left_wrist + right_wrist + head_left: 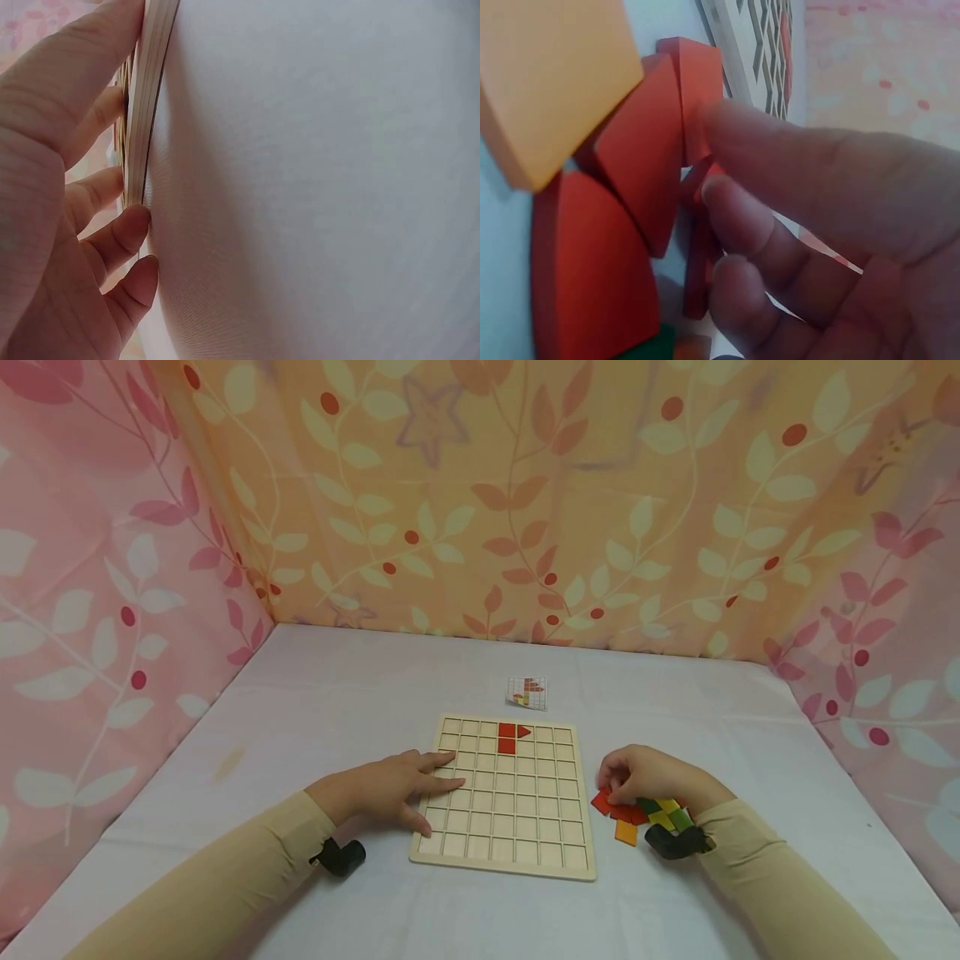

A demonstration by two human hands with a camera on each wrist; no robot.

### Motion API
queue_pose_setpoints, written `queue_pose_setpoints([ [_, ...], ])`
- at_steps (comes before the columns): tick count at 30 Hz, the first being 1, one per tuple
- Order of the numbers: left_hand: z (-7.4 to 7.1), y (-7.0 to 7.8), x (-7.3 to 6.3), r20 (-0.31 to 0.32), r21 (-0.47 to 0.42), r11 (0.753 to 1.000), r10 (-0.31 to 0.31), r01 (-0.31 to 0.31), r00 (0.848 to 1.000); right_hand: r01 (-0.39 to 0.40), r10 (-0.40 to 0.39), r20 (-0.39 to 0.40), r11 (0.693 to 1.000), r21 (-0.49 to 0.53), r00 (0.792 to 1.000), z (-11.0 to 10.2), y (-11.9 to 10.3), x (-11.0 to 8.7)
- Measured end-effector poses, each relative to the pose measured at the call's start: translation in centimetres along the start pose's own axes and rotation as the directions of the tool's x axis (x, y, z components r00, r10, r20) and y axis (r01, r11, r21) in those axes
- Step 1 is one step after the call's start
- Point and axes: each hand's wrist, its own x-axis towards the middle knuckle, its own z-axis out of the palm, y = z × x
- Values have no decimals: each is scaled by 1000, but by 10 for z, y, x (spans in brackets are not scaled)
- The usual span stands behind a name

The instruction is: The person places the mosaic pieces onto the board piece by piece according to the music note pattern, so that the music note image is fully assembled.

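A light wooden grid board (517,806) lies in the middle. Two red square tiles (507,746) and a red triangular tile (523,732) sit in its upper cells. My left hand (390,785) rests with spread fingers on the board's left side; the left wrist view shows the thumb and fingers (124,232) along its edge (142,112). To the right of the board, my right hand (648,777) reaches into a pile of loose tiles. Its thumb and curled fingers pinch at a small red tile (697,180), partly hidden behind the fingertips.
A small printed pattern card (527,692) lies behind the board. Beneath the right hand are more red tiles, yellow and green tiles (670,814), and an orange square tile (626,832) nearer the front. Floral cloth (480,527) hangs behind and at both sides.
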Motion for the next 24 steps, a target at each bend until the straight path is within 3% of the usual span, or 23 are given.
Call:
queue_pose_setpoints([
  [13, -1, 1, -1, 4, 0, 1000, -2, 2, 1000, 68, -63, 54, 993, -101, 997, 2, -6, -4],
  [24, -2, 2, -1, 1, 3, 1000, 8, -8, 1000, 111, -98, 122, 988, -105, 988, 4, -11, -6],
])
